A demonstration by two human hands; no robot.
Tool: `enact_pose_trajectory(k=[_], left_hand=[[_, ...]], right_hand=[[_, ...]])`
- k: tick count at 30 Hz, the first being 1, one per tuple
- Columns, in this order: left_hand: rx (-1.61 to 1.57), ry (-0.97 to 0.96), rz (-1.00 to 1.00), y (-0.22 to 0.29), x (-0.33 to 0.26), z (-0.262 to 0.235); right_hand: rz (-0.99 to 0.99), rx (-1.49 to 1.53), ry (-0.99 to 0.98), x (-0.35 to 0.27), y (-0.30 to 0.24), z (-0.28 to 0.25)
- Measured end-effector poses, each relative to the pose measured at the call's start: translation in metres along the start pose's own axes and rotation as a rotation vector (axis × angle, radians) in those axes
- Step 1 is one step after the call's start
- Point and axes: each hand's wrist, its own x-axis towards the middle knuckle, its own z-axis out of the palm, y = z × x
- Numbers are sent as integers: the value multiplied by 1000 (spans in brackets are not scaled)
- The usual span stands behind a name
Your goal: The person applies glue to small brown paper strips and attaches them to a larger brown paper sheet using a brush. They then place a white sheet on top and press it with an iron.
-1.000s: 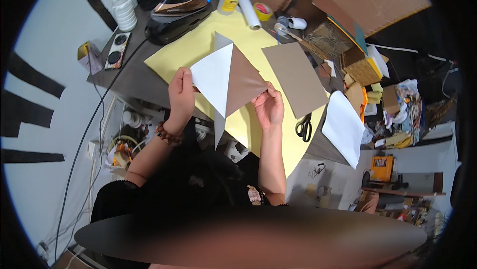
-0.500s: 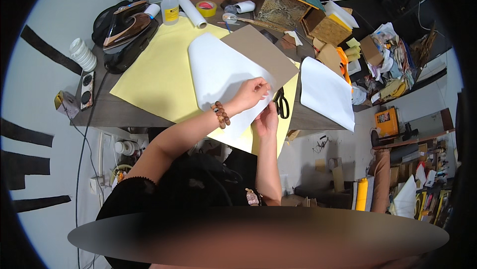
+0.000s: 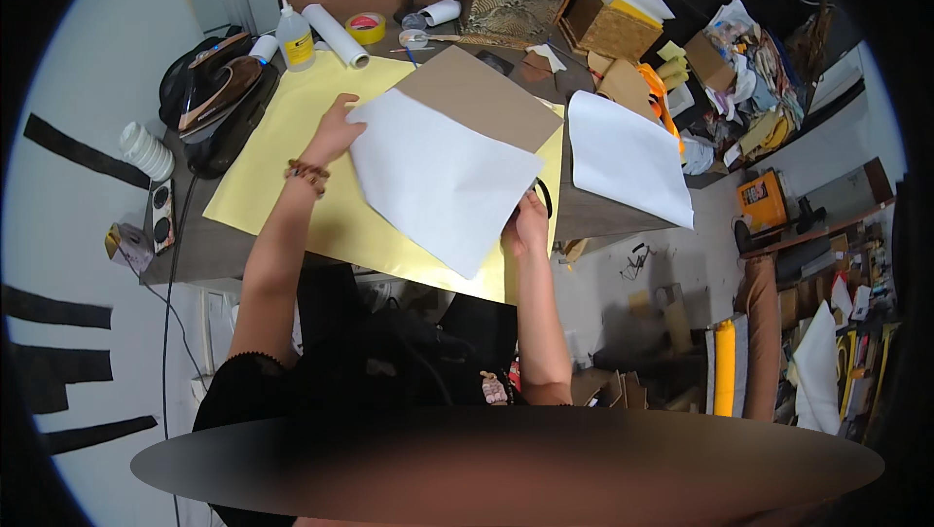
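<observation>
I see the left hand pressing flat, fingers spread, on the far-left corner of the large white paper sheet, while the right hand pinches its near-right edge. The sheet lies on a big yellow paper sheet and overlaps a brown cardboard panel. Beyond the yellow sheet stand a clear glue bottle with a yellow label, a white paper roll and a yellow tape ring. To its right lies a second white sheet; to its left, a black iron.
</observation>
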Motion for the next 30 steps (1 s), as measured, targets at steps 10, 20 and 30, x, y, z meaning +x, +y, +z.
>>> enact_pose_trajectory(k=[10, 20, 30], left_hand=[[419, 337, 548, 39, -102, -20], [400, -88, 309, 121, -122, 102], [-345, -301, -79, 61, -94, 112]], right_hand=[[-295, -540, -142, 33, 56, 43], [-535, -774, -154, 22, 66, 60], [-284, -735, -31, 7, 37, 63]])
